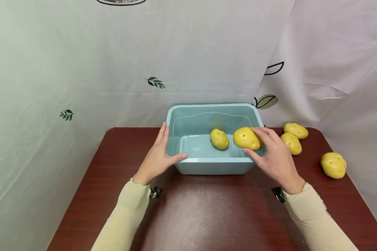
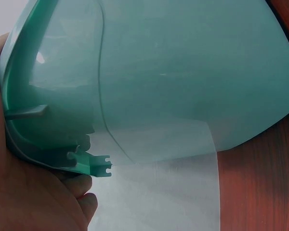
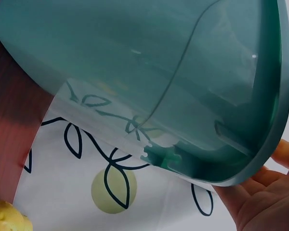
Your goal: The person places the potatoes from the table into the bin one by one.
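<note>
A light blue plastic bin (image 1: 207, 160) stands at the table's far side. My left hand (image 1: 157, 158) holds its left front corner, thumb over the front rim and fingers along the outer left side; the left wrist view shows fingertips (image 2: 82, 185) under the rim. My right hand (image 1: 274, 153) grips a yellow potato (image 1: 245, 138) above the bin's right part, thumb below and fingers over the top. More yellow shows behind it, partly hidden. Another potato (image 1: 219, 139) lies on the bin floor. In the right wrist view, the bin wall hides the held potato.
Right of the bin, two potatoes lie close together (image 1: 296, 130) at the table's far corner. A third potato (image 1: 333, 165) sits near the right edge. A white patterned curtain (image 1: 207, 52) hangs behind the dark red table (image 1: 207, 209).
</note>
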The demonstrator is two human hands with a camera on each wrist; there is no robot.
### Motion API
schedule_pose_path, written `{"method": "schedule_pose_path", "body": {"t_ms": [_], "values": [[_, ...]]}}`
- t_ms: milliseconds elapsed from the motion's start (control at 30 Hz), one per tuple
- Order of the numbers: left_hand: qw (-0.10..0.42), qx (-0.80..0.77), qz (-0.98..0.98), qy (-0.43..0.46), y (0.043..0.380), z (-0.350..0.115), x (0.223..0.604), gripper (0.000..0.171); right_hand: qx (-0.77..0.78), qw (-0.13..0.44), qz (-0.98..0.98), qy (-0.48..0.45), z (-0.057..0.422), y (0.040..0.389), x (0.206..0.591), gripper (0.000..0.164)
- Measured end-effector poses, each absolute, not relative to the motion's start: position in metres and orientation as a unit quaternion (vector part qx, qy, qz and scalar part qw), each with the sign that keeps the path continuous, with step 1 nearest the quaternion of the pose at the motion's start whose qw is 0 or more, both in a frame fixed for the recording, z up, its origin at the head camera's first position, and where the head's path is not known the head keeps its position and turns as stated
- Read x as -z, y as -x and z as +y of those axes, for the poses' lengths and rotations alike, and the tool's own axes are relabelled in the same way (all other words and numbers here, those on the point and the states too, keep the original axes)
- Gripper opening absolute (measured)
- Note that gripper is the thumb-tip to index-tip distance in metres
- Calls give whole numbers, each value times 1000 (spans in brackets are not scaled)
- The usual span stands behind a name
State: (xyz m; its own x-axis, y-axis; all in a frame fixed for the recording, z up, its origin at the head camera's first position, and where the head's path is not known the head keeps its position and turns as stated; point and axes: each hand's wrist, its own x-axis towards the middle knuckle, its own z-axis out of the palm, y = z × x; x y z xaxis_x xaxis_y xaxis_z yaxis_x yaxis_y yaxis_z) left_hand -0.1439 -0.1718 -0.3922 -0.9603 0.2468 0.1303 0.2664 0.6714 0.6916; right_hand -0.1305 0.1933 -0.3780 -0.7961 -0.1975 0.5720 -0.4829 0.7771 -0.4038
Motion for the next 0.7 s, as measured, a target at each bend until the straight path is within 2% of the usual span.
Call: {"method": "schedule_pose_path", "body": {"t_ms": [700], "values": [[10,384,-913,136,144,-172,392,117,-278,195,-926,-163,193,130,374,65]]}}
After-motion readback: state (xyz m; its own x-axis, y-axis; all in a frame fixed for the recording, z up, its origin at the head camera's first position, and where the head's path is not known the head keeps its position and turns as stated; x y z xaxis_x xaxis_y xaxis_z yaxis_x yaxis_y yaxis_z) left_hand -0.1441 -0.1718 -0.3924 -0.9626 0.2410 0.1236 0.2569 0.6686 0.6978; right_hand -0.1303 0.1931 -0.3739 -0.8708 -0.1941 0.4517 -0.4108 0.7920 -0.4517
